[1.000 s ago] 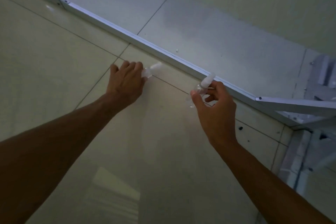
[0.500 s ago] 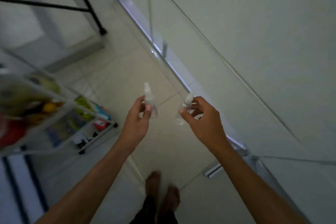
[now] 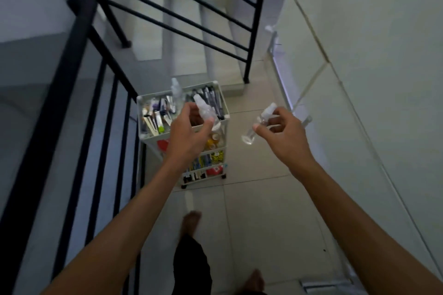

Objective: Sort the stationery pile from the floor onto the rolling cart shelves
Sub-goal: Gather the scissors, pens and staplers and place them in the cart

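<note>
Here each hand point(image 3: 189, 132) point(image 3: 281, 133) pinches a seemingly clear bottle point(image 3: 206, 110) point(image 3: 260, 122) before the cart point(image 3: 143, 136).

Clear plastic bottles point(image 3: 206, 110), glossy floor tiles point(image 3: 259, 201)

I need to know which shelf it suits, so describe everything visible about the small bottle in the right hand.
The small clear bottle looks like see-through plastic, slim and round, with a pale whitish cap or nozzle at its upper end and a rounded base at the lower end. It appears empty, though blur makes that uncertain. It is tilted, base down toward the left, cap up toward the right. The right hand pinches it near its upper half between thumb and fingers, in the air over the tiled floor, right of the cart. Nothing else touches it.
</note>
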